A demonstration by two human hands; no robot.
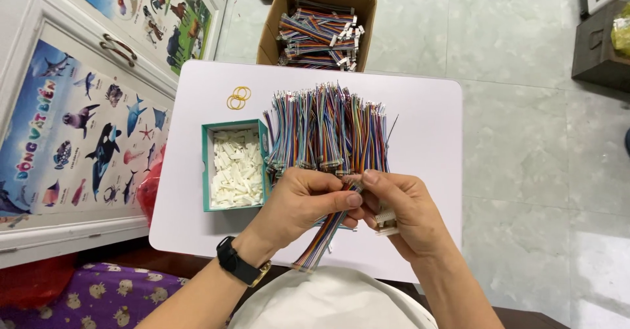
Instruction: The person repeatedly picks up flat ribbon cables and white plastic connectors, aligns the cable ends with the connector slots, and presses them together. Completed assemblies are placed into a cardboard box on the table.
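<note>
Hands: left hand point(302, 201) and right hand point(400, 207) pinched shut on one wire bundle point(328, 234), near table point(426, 125) edge. Finished bundles in far box point(321, 30) (many); loose wires point(328, 129), white plugs point(235, 168) remain.

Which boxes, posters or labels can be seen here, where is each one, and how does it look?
Cardboard box: floor beyond the table, open, brown, holding bundled coloured wires.
Teal box: table's left part, open, rectangular, full of small white connectors.
Sea poster: left cabinet door, blue, with sea animals.
Animal poster: door farther up, blue and green, with land animals.
No screens.
</note>
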